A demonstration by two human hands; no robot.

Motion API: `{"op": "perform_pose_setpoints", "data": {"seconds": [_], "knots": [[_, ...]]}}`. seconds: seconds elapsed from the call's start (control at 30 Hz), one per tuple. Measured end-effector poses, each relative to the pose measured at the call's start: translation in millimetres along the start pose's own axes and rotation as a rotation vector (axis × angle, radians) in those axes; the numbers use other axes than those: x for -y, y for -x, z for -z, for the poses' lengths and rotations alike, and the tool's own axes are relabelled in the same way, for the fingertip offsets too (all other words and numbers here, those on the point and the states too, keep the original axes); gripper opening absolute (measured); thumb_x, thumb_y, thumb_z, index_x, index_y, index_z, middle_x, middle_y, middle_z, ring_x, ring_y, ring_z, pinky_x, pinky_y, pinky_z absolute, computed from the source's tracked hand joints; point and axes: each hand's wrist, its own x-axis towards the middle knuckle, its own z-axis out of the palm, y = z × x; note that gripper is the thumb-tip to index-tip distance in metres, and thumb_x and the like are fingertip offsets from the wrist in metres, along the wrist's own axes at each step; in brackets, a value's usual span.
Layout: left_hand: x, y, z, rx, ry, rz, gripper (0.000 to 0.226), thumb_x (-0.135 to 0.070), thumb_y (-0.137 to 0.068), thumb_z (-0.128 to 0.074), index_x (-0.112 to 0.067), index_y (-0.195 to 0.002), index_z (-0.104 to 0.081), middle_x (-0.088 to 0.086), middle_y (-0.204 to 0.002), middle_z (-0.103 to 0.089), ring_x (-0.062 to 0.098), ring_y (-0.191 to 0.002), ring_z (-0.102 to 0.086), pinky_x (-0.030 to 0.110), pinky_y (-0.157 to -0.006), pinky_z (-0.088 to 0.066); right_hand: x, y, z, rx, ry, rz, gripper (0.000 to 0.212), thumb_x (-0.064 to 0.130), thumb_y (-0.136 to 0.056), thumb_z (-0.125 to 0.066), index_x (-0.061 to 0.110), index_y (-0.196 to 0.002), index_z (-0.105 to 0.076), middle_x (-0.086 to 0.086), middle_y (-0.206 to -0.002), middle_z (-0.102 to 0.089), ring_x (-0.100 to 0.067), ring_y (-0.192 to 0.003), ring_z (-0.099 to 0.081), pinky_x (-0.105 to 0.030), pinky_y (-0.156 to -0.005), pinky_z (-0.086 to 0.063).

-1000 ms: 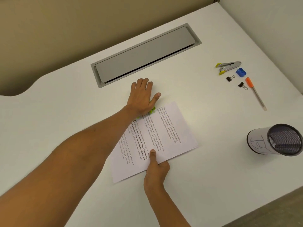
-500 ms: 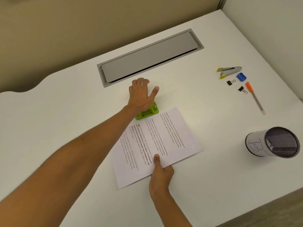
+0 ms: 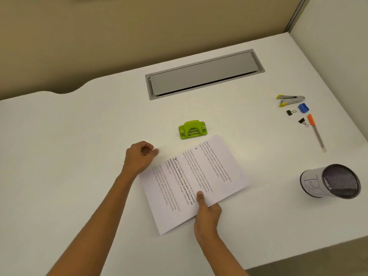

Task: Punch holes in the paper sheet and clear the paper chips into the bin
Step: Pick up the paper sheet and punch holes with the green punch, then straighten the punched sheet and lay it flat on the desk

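Note:
A printed paper sheet (image 3: 199,176) lies slanted on the white desk (image 3: 79,156), with two small punched holes near its far edge. Just beyond that edge sits the green hole punch (image 3: 192,129), apart from the sheet and untouched. My right hand (image 3: 207,214) grips the sheet's near edge, thumb on top. My left hand (image 3: 140,157) is curled at the sheet's far left corner, thumb and forefinger pinched together on it. A black mesh bin (image 3: 312,183) with a white label stands at the right. No loose chips are visible.
At the far right lie a stapler (image 3: 291,100), a blue sharpener (image 3: 303,108), two black binder clips (image 3: 291,112) and an orange-capped pen (image 3: 316,132). A grey cable hatch (image 3: 203,74) is set into the desk behind the punch. The desk's front edge runs bottom right.
My left hand has come off the hole punch and drawn back to the sheet's far left corner. The sheet has slid out of the punch toward me, showing two holes.

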Motion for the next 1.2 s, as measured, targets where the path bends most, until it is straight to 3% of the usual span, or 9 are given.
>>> {"op": "perform_pose_setpoints", "data": {"seconds": [0.1,0.13,0.23,0.3,0.43,0.7,0.9,1.03,1.2], "knots": [[23.5,39.4,18.5,-0.283,0.199,0.250,0.048,-0.041,-0.076,-0.082,-0.015,-0.110,-0.061,0.001,-0.102,-0.068,0.014,-0.085,-0.064,0.028,-0.079,-0.048,-1.8,9.1,-0.1,0.049,0.022,0.018,0.013,0.012,-0.090,-0.069,0.011,-0.103,-0.071,-0.001,-0.102,-0.077,-0.018,-0.096,-0.073,-0.040,-0.090,-0.056],[32.3,55.3,20.2,-0.311,0.281,0.331,0.056,-0.044,-0.073,-0.084,-0.015,-0.113,-0.058,0.001,-0.105,-0.066,0.019,-0.091,-0.064,0.032,-0.083,-0.050,-3.0,12.3,-1.4,0.064,0.032,0.018,0.016,0.012,-0.090,-0.069,0.009,-0.105,-0.071,-0.002,-0.104,-0.077,-0.019,-0.097,-0.073,-0.040,-0.091,-0.056],[57.1,101.8,15.6,-0.101,0.603,0.487,0.050,-0.037,-0.075,-0.084,-0.009,-0.111,-0.062,0.005,-0.107,-0.071,0.023,-0.094,-0.069,0.036,-0.075,-0.055,-7.8,23.1,-7.3,0.105,0.059,0.006,0.020,0.012,-0.090,-0.069,0.006,-0.109,-0.070,-0.003,-0.107,-0.076,-0.019,-0.098,-0.072,-0.039,-0.090,-0.056],[67.9,126.0,11.0,0.073,0.805,0.502,0.044,-0.030,-0.078,-0.080,-0.013,-0.117,-0.066,0.005,-0.111,-0.075,0.025,-0.099,-0.072,0.041,-0.080,-0.057,-11.8,31.1,-12.2,0.123,0.068,0.005,0.021,0.011,-0.090,-0.069,0.005,-0.110,-0.069,-0.004,-0.107,-0.075,-0.018,-0.096,-0.072,-0.035,-0.084,-0.057],[85.7,141.5,5.8,0.060,0.966,0.456,0.034,-0.013,-0.088,-0.070,-0.016,-0.122,-0.065,0.006,-0.115,-0.074,0.028,-0.105,-0.071,0.051,-0.093,-0.054,-21.7,43.1,-17.5,0.148,0.066,-0.002,0.023,0.008,-0.090,-0.068,0.005,-0.113,-0.068,-0.004,-0.108,-0.075,-0.018,-0.096,-0.073,-0.032,-0.080,-0.056],[93.8,130.7,12.7,-0.004,0.901,0.441,0.027,-0.008,-0.089,-0.069,-0.007,-0.116,-0.068,0.011,-0.108,-0.076,0.031,-0.096,-0.073,0.048,-0.083,-0.058,-29.0,48.6,-11.7,0.204,0.067,-0.001,0.024,0.007,-0.087,-0.072,0.016,-0.109,-0.070,0.000,-0.109,-0.075,-0.020,-0.101,-0.072,-0.043,-0.092,-0.055],[93.4,122.5,24.9,0.000,0.839,0.326,0.017,-0.006,-0.090,-0.067,-0.011,-0.107,-0.070,0.010,-0.103,-0.077,0.027,-0.090,-0.075,0.042,-0.078,-0.059,1.9,27.7,15.7,0.170,-0.060,-0.027,0.027,0.012,-0.087,-0.070,0.014,-0.114,-0.068,-0.008,-0.117,-0.071,-0.023,-0.103,-0.068,-0.038,-0.079,-0.056],[93.8,120.1,36.8,0.028,0.759,0.222,0.025,-0.011,-0.090,-0.068,-0.010,-0.115,-0.068,0.008,-0.106,-0.077,0.028,-0.096,-0.074,0.044,-0.081,-0.059,45.1,1.0,31.1,0.183,0.043,0.124,0.036,0.016,-0.090,-0.067,0.014,-0.126,-0.060,-0.011,-0.119,-0.069,-0.025,-0.106,-0.065,-0.036,-0.080,-0.054],[90.8,118.8,42.5,0.014,0.694,0.140,0.018,-0.013,-0.090,-0.068,-0.013,-0.108,-0.070,0.004,-0.098,-0.078,0.022,-0.086,-0.076,0.030,-0.068,-0.061,99.4,-17.4,22.2,0.378,0.381,0.400,0.035,0.021,-0.089,-0.070,0.020,-0.123,-0.060,-0.003,-0.114,-0.073,-0.016,-0.106,-0.069,-0.034,-0.088,-0.053]]}}
